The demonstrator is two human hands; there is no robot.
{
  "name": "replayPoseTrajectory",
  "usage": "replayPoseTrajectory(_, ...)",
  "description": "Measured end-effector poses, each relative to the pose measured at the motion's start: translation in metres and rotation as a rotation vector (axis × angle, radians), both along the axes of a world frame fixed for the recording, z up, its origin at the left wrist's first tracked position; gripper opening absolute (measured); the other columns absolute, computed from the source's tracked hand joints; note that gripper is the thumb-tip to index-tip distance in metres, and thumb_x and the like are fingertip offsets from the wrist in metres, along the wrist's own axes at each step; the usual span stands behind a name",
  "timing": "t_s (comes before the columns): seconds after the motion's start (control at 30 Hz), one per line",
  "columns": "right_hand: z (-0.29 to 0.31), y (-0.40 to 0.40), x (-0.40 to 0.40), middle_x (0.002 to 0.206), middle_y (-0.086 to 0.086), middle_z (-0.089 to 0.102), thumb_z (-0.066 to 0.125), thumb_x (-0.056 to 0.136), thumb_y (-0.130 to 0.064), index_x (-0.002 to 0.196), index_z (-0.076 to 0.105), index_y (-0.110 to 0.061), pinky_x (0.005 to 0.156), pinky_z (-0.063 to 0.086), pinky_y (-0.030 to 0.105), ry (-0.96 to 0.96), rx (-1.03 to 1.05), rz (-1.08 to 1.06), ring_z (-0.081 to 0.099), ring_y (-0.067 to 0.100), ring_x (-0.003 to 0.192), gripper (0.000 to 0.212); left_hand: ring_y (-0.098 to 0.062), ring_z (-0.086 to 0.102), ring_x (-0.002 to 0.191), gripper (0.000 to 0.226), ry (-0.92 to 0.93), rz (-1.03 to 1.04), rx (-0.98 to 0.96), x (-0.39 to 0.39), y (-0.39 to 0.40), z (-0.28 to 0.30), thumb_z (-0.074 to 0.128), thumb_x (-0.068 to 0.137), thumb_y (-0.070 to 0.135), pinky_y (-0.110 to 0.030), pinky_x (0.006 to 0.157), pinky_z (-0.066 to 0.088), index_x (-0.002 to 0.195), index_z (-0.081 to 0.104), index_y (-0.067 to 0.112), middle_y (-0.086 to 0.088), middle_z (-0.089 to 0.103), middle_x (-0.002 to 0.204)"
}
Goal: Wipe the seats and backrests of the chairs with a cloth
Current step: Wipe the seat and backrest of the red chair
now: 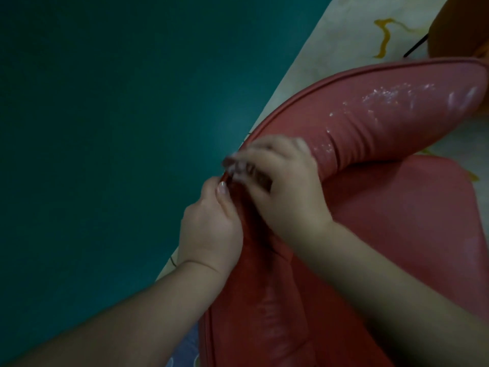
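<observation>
Red vinyl backrest of the chair, curved and padded, both hands on its top edge near the bend. Left hand curls over the outer piped rim, thumb up with the nail showing, fingers wrapped over the edge out of sight; looks like it grips the backrest rim itself. Right hand lies just beside and slightly past it, fingers bent down onto the top of the backrest, blurred. Under those fingertips sits something small, dark with whitish bits; cannot tell if it is a cloth or only foam, so no clear cloth seen. Whether the right hand pinches it or just presses on it, cannot tell. The two hands are almost touching at the thumbs.

Outward: white soapy streaks and specks run along the backrest to the right of the hands, thickest toward its far right end. Backrest section near the camera looks darker, with a faint shine. Seat of the same red vinyl lies below and right of the backrest, partly covered by the right forearm.

Left of the chair, a flat dark teal surface fills most of the view. Pale floor with a yellow squiggle pattern runs diagonally behind the chair. Orange object at the far right corner, cut off by the frame edge.
</observation>
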State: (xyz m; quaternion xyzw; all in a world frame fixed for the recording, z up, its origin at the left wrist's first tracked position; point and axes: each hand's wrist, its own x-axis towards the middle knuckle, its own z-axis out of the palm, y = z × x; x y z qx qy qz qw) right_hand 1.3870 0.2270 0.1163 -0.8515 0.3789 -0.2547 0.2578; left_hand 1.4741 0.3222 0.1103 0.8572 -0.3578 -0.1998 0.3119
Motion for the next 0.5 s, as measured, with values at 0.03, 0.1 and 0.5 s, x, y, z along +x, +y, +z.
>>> replayPoseTrajectory(0.03, 0.0, 0.006, -0.003, 0.112, -0.006, 0.065, 0.067, 0.086, -0.033, 0.109, 0.074, -0.028, 0.083, 0.044, 0.047, -0.011, -0.002, 0.054, 0.057, 0.026, 0.102, 0.024, -0.046, 0.059, 0.09, 0.04, 0.011, 0.011, -0.003, 0.0, -0.001, 0.001, 0.026, 0.1, 0.034, -0.044, 0.07, 0.041, 0.117, 0.057, 0.016, -0.023, 0.067, 0.096)
replayPoseTrajectory(0.1, 0.003, -0.006, -0.002, 0.112, -0.006, 0.064, 0.067, 0.087, -0.035, 0.11, 0.073, -0.03, 0.081, 0.044, 0.047, 0.047, -0.045, 0.083, 0.055, 0.028, 0.101, 0.024, -0.045, 0.059, 0.09, 0.034, 0.018, 0.02, 0.008, -0.001, -0.001, 0.001, 0.03, 0.101, 0.029, -0.043, 0.07, 0.04, 0.117, 0.057, 0.015, -0.023, 0.067, 0.095)
replayPoseTrajectory(0.5, 0.001, -0.02, 0.002, 0.111, 0.0, 0.064, 0.066, 0.088, -0.032, 0.113, 0.072, -0.027, 0.084, 0.043, 0.044, 0.054, -0.12, 0.094, 0.056, 0.032, 0.101, 0.027, -0.043, 0.057, 0.083, 0.03, -0.003, 0.026, -0.003, 0.001, 0.0, -0.003, 0.029, 0.1, 0.029, -0.033, 0.062, 0.02, 0.105, 0.055, 0.014, -0.019, 0.065, 0.086)
